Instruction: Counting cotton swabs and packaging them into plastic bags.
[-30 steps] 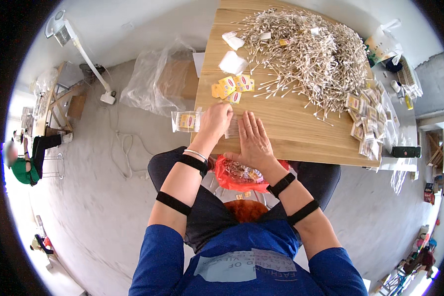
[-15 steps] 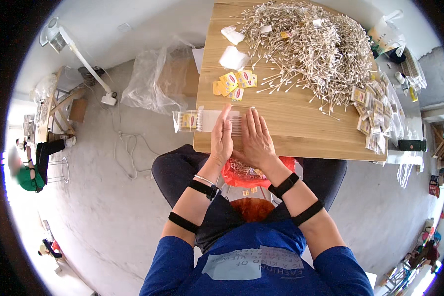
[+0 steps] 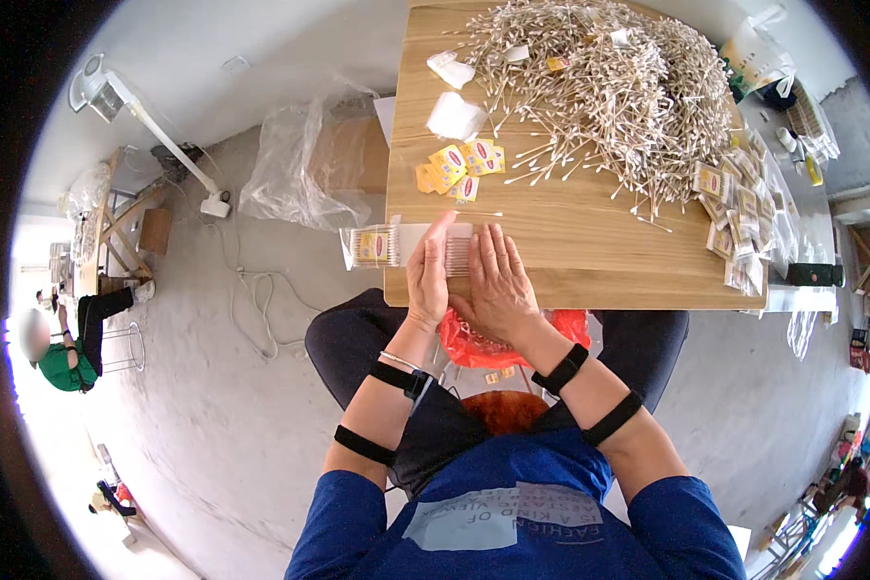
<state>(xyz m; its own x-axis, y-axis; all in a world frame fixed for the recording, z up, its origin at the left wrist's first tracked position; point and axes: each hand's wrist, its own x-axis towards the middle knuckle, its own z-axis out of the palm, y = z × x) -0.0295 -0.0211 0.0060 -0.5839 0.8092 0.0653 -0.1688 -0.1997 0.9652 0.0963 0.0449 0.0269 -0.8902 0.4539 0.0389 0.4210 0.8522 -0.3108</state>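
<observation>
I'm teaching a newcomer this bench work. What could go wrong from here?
The packet of cotton swabs juts past the left edge of the table, so a bump from the left hand could knock it off. The row of swabs sits between both hands; uneven pressure from the right hand might skew it. The single swab beyond the fingertips could roll.

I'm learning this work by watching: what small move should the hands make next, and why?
Perhaps a gentle inward squeeze to even up the row of cotton swabs: the left hand and right hand flank it, both open, neither gripping it.
</observation>
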